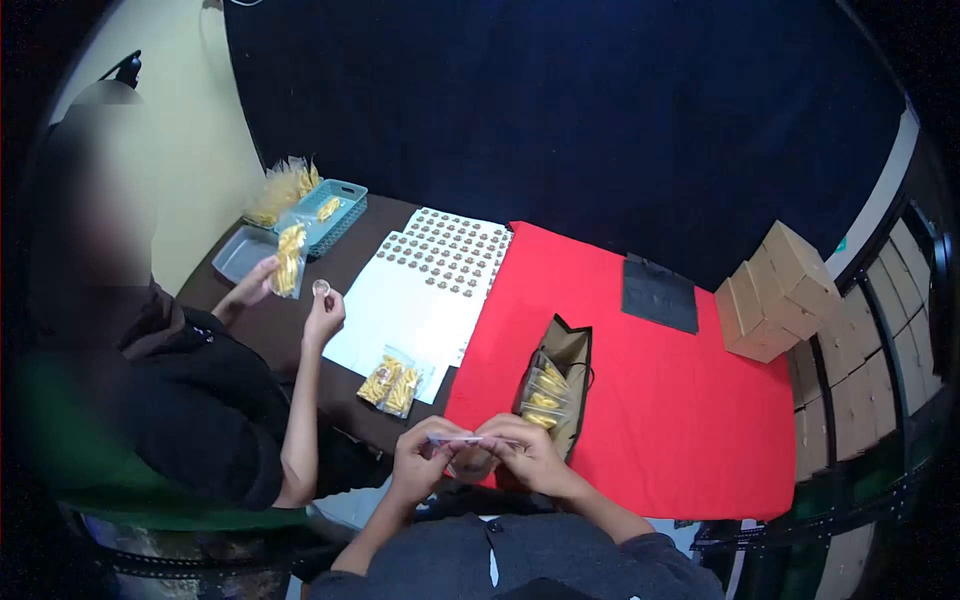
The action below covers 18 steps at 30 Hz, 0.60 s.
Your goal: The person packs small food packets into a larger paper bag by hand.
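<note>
Low in front of my body, my left hand (418,465) and my right hand (527,462) are both closed, pinching the top edge of a clear plastic pouch (472,463). Its lower part hangs between my hands; its contents are hard to make out. Just beyond my right hand, an open brown paper bag (570,365) lies on the red cloth (660,400). Inside it are clear pouches of yellow stick-shaped snacks (545,395). Left of the bag, two filled snack pouches (390,383) lie at the corner of a white sticker sheet (390,310).
At left a co-worker holds a snack pouch (289,262) and a small round sticker (321,288). Behind are a teal basket (340,220), a grey tray (243,258) and more pouches (285,188). A black flat piece (660,293) and cardboard boxes (775,295) stand at the right.
</note>
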{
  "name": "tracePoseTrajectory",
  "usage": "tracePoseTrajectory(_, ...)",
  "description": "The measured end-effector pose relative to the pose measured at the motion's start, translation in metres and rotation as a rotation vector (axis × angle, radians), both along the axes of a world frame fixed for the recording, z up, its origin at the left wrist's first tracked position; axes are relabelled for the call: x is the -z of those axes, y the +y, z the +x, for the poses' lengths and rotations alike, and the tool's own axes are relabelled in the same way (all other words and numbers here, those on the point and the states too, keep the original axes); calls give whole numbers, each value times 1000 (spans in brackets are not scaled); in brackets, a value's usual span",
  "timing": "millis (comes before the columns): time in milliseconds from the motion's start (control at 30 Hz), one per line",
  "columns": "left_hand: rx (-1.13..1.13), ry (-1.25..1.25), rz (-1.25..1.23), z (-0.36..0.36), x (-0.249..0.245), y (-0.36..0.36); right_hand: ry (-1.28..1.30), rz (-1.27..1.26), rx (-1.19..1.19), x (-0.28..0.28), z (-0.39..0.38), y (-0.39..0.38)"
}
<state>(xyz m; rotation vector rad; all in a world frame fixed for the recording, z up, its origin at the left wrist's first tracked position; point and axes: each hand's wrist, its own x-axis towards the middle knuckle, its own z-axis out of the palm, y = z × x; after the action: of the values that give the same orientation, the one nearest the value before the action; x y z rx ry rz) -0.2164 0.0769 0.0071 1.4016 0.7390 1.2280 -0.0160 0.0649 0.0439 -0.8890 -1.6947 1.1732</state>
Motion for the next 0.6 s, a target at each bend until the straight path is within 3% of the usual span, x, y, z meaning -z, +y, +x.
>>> tracePoseTrajectory(100,59,-11,129,15,-6,12,-35,40,60,-10,10,-5)
tracePoseTrajectory(233,201,-10,92,30,-17,28,-62,144,154,4,26,-3)
tracePoseTrajectory(500,351,-1,-28,40,-26,41,94,-70,294,0,29,-5)
tracePoseTrajectory(600,72,7,-28,41,-27,34,75,-134,317,2,29,-2)
